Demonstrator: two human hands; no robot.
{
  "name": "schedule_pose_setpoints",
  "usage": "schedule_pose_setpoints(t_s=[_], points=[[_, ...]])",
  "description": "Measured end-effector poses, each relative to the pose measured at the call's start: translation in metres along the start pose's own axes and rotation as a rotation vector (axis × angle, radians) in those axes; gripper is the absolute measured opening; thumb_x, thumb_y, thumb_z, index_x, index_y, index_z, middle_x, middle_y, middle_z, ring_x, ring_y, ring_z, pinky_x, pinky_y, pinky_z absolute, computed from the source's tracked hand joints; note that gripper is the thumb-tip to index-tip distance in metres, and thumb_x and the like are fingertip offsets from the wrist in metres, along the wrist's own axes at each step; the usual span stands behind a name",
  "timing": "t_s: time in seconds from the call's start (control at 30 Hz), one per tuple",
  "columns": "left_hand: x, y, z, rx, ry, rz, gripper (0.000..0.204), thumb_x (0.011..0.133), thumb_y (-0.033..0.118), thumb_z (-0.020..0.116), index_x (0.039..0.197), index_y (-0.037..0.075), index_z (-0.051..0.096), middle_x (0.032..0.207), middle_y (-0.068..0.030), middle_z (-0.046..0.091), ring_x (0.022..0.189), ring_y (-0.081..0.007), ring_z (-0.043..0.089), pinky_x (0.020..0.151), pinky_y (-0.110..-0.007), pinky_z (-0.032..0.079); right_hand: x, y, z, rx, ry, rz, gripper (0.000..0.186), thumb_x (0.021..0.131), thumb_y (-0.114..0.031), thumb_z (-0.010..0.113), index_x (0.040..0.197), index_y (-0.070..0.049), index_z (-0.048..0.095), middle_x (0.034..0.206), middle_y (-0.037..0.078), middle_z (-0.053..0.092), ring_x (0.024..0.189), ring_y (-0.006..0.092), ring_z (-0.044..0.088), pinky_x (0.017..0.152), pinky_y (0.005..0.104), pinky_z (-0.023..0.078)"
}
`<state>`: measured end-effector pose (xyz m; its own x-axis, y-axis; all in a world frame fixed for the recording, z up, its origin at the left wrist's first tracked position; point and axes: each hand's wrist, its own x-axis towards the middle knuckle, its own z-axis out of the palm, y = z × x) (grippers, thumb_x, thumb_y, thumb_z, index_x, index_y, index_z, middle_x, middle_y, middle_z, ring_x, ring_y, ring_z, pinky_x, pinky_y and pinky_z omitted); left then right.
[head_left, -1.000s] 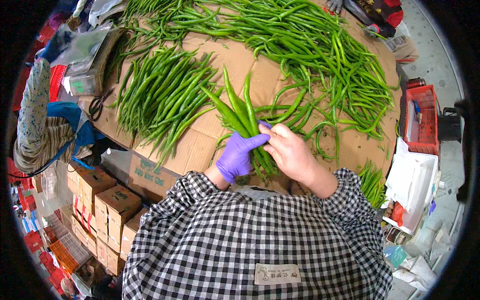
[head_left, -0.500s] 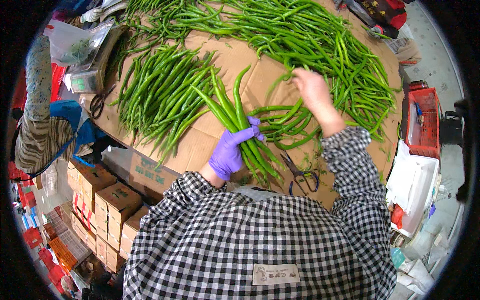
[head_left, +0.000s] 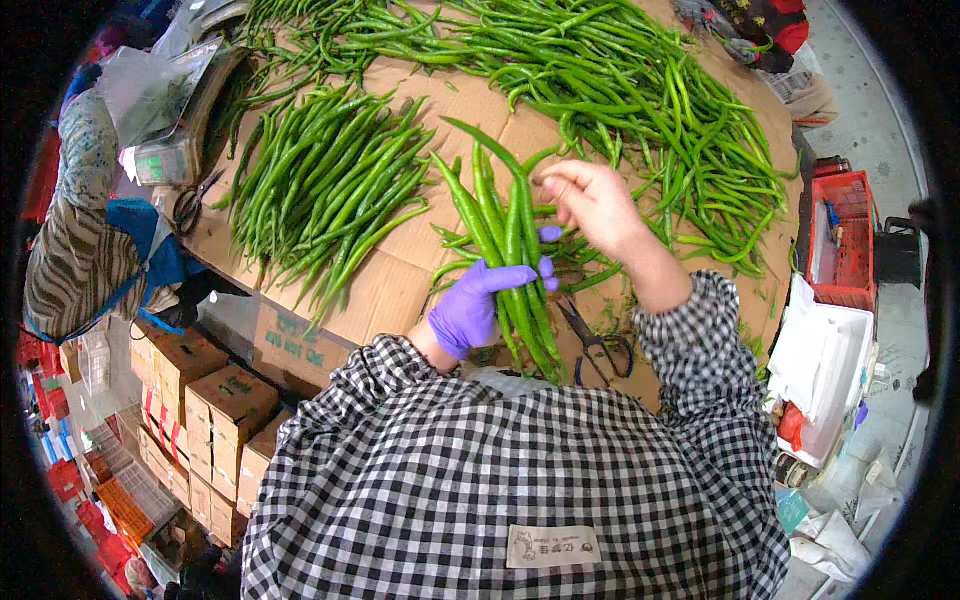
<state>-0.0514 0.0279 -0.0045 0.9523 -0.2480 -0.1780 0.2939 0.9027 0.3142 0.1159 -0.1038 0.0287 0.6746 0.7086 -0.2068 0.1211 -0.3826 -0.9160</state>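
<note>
Head view. We list first the left hand [head_left: 470,308], in a purple glove, clenched around a bunch of green peppers [head_left: 514,235]; the bunch stands in front of the checked garment [head_left: 520,450], tips fanned away from it, lower ends below the grasp. Item: the right hand [head_left: 603,210], bare, fingers curled, fingertips beside the bunch's upper part; whether they pinch a pepper we cannot tell.

On the cardboard-covered tabletop [head_left: 395,290] we count: one sheaf of peppers [head_left: 330,180], roughly aligned, left of the bunch; one large loose heap [head_left: 640,85], spread along the far and right sides; dark scissors [head_left: 598,345], blades parted, just right of the bunch's lower ends; another pair of scissors [head_left: 188,208] near the left edge.

Beyond the tabletop we note stacked cardboard boxes [head_left: 228,410], lower left; a red crate [head_left: 845,240] and a white box [head_left: 815,380], right.
</note>
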Motion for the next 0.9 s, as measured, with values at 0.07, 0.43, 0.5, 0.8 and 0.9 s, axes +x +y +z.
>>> schedule_pose_setpoints(t_s=[0.07, 0.43, 0.5, 0.8, 0.9], points=[[-0.004, 0.001, -0.006, -0.080, 0.031, -0.003, 0.059, 0.087, 0.008, 0.061, 0.142, 0.003, 0.042, 0.104, -0.0060, 0.061, 0.098, -0.0218, 0.061, 0.097, -0.041, 0.049, 0.018, 0.035, -0.020, -0.797, 0.092, -0.265, 0.022, 0.087, -0.005, 0.061, 0.108, -0.006, 0.068, 0.089, 0.010, 0.068, 0.086, 0.0269, 0.067, 0.072, 0.0387, 0.054], [-0.006, 0.007, -0.025, -0.040, 0.052, 0.058, 0.061, 0.086, 0.013, 0.061, 0.142, -0.001, 0.041, 0.115, -0.0094, 0.059, 0.110, -0.0251, 0.058, 0.097, -0.038, 0.050, 0.000, 0.017, -0.060, -0.646, 0.301, -0.172, 0.017, 0.094, -0.013, 0.057, 0.106, -0.003, 0.062, 0.087, 0.009, 0.067, 0.080, 0.0234, 0.066, 0.073, 0.0358, 0.052], [-0.006, 0.009, -0.021, -0.020, 0.053, 0.063, 0.060, 0.086, 0.013, 0.060, 0.141, -0.001, 0.042, 0.125, -0.0127, 0.057, 0.120, -0.0286, 0.054, 0.098, -0.038, 0.050, -0.010, -0.022, -0.061, -0.270, 0.361, -0.224, 0.022, 0.099, -0.021, 0.055, 0.106, 0.000, 0.061, 0.077, 0.002, 0.065, 0.067, 0.0088, 0.061, 0.060, 0.0242, 0.047], [-0.005, 0.003, 0.001, -0.096, -0.027, -0.046, 0.053, 0.088, 0.008, 0.063, 0.137, 0.003, 0.046, 0.126, -0.0139, 0.059, 0.116, -0.0281, 0.059, 0.098, -0.045, 0.050, -0.023, -0.037, 0.018, -0.328, 0.002, -0.124, 0.017, 0.088, -0.010, 0.069, 0.102, -0.001, 0.063, 0.075, 0.001, 0.063, 0.056, 0.0073, 0.055, 0.052, 0.0237, 0.045], [-0.006, 0.004, -0.011, -0.176, -0.008, -0.055, 0.063, 0.089, 0.009, 0.061, 0.146, 0.004, 0.036, 0.116, -0.0098, 0.060, 0.107, -0.0264, 0.061, 0.100, -0.046, 0.049, -0.009, 0.006, -0.010, -0.672, 0.058, -0.270, 0.015, 0.087, -0.010, 0.064, 0.100, -0.002, 0.065, 0.086, 0.013, 0.063, 0.080, 0.0280, 0.063, 0.072, 0.0372, 0.051]])
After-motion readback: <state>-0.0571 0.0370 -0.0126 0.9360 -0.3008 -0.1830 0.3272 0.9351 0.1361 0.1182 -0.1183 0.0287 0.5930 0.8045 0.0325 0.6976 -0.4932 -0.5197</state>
